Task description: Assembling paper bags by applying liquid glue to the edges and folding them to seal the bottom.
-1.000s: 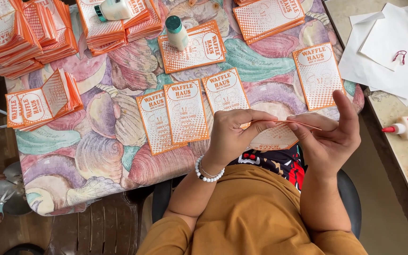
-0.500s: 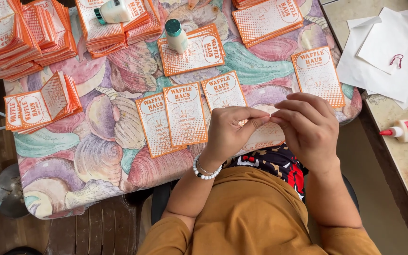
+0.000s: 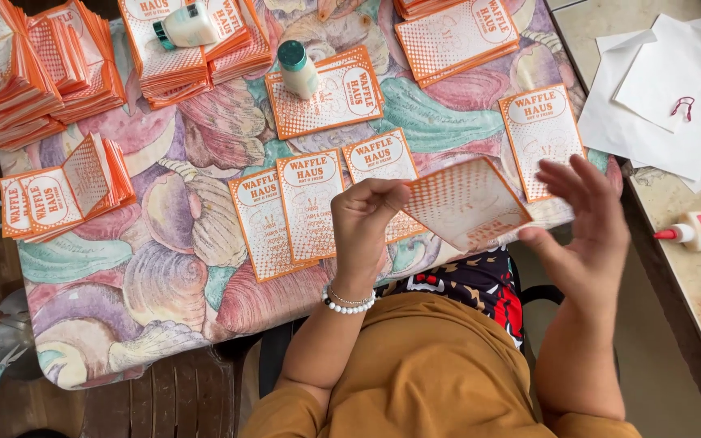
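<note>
While the left hand (image 3: pixel 363 223) pinches one corner of a small orange-and-white printed paper bag (image 3: pixel 466 203) between thumb and fingertips, the right hand (image 3: pixel 582 231) stands open just beside it at 3 o'clock, fingers spread, holding nothing; only the thumb seems to come near the lower edge of the bag. The bag is in the air above the near edge of the table with the shell-pattern cloth (image 3: pixel 164 284), at about 5 o'clock from the white glue bottle with green cap (image 3: pixel 296 69). It lies almost flat but tilted, and its long axis runs from about 10 o'clock to 4 o'clock, the free end pointing toward the right hand.

I judge that the step in hand is shaping or checking one bag after gluing. The next move, I think, calls for the right hand to close on the free end, so both hands can press it flat and lay it beside the flat orange printed sheets (image 3: pixel 310 203) at 9 o'clock.
</note>
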